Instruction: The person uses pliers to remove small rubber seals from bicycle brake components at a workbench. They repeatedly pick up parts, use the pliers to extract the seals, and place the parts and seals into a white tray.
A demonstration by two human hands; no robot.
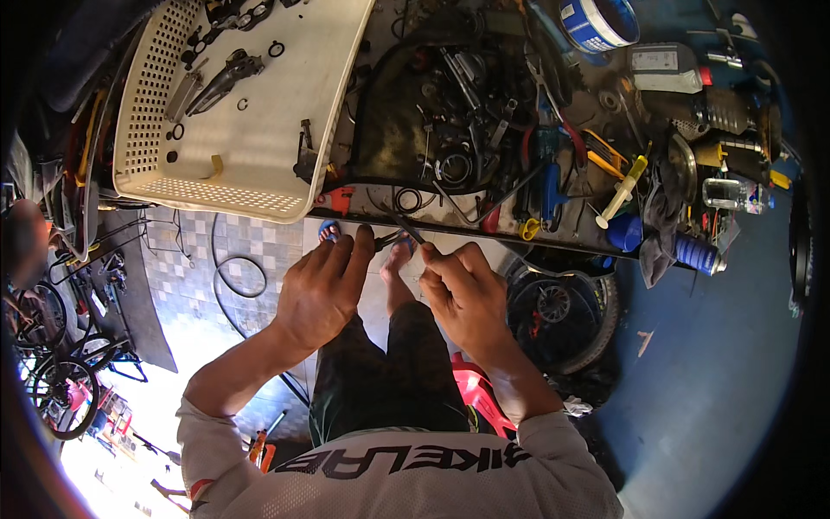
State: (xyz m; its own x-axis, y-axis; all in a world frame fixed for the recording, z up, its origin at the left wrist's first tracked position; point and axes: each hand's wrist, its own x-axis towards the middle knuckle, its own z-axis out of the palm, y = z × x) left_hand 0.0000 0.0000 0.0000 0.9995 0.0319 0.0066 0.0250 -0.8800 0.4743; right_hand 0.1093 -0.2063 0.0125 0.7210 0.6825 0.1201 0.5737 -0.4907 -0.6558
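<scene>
My left hand (pixel 322 285) is closed in a pinch on a small dark metal part (pixel 386 241) in front of the bench edge. Opposite it, my right hand (pixel 467 290) grips a thin dark rod-like piece (pixel 412 232), whose tip points at that part. The two pieces meet or nearly meet between my fingertips; whether they touch, I cannot tell. Just beyond my hands is a cream plastic basket (pixel 233 201) with perforated walls. Inside it lie a black bicycle component (pixel 226 82), small rings and other loose parts.
The workbench (pixel 553 238) is crowded with dark bike parts, pliers (pixel 553 104), a yellow syringe-like tube (pixel 622 192), a blue-and-white tub (pixel 596 24) and a clear bottle (pixel 735 195). Beneath its right side stands a bicycle wheel (pixel 562 311). A black hose (pixel 223 259) curls across the tiled floor.
</scene>
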